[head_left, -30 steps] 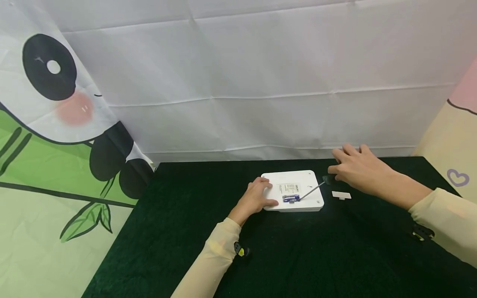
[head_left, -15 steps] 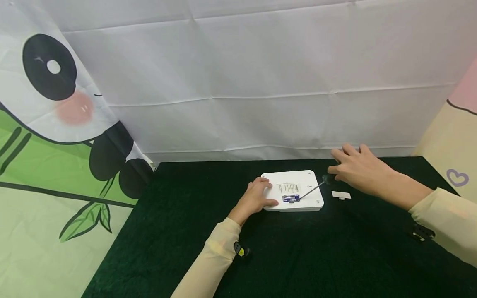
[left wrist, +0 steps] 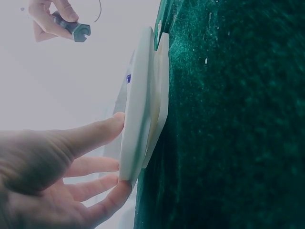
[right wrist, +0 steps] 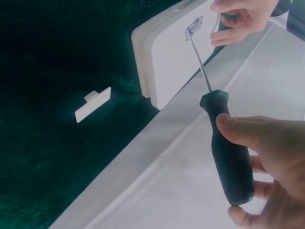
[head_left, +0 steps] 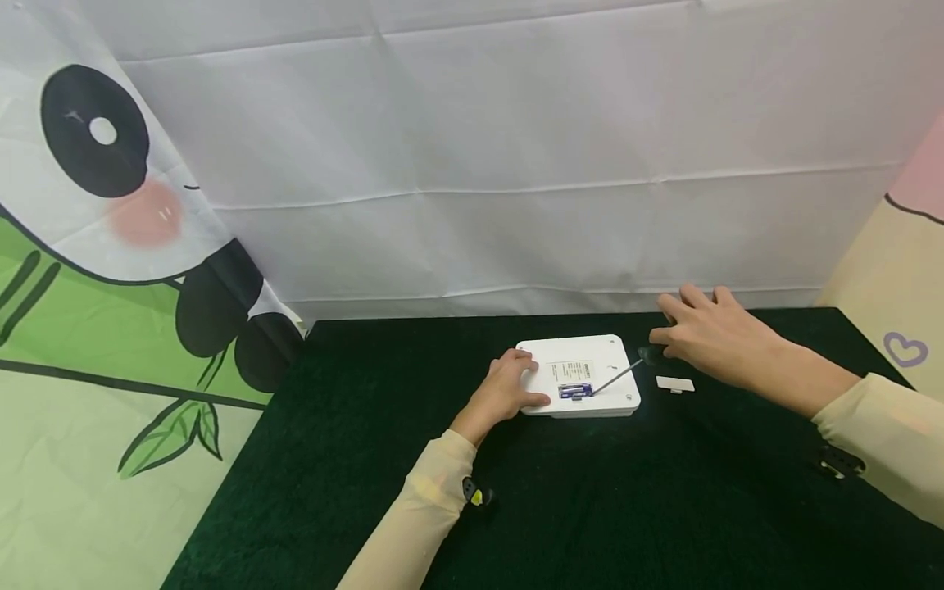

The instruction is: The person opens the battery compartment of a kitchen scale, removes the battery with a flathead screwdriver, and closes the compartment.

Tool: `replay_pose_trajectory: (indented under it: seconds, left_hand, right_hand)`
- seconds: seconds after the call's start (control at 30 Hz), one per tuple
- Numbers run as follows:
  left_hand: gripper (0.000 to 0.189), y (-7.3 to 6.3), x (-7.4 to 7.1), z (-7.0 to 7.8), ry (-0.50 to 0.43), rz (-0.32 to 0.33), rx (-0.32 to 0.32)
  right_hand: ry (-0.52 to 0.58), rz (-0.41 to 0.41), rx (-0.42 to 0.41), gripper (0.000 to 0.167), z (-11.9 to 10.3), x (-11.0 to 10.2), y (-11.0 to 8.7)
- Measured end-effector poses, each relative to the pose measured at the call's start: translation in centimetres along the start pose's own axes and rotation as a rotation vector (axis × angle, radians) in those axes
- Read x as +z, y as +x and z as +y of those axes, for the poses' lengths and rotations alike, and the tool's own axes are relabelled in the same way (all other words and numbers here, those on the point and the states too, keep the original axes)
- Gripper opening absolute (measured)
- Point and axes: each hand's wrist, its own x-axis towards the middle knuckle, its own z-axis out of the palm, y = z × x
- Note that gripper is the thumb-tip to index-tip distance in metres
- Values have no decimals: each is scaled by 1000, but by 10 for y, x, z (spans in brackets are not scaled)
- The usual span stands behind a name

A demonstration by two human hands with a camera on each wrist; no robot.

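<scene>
One screwdriver (right wrist: pixel 215 102) slants down leftward, its tip at the batteries (head_left: pixel 575 392).

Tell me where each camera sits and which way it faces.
Head: on the head, facing forward and down at the white device; left hand, right hand, sleeves show.
Left wrist: on that wrist, facing the device's edge; both hands show.
Right wrist: on that wrist, facing the screwdriver; both hands show.
Wrist views share the device.
</scene>
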Motion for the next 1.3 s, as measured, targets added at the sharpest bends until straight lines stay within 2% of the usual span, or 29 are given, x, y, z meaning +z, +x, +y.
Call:
replay_pose_trajectory:
  seconds: [0.43,0.63,0.8,1.03,1.17,1.3]
  left_hand:
    - [57,1,-1,-1,6,0,-7]
    - [57,-1,-1,-1,-9,17,-8]
    - [57,-3,0,-2,-25,19,-7]
    - [57,-3,2,-2,-18,21,6]
    - [58,-2,2,-2,-19,19,5]
    - [58,-2,1,-1,-22,13,5]
  right_hand:
    - [5,23,9,24,0,5,-1]
    - [8,61,4,25,0,10,-1]
    - [99,88,11,24,7,24,-5]
    - [278,50,88,22,17,49,-21]
    - [302,38,97,23,20,53,-25]
    - [268,36,99,23,21,46,-23]
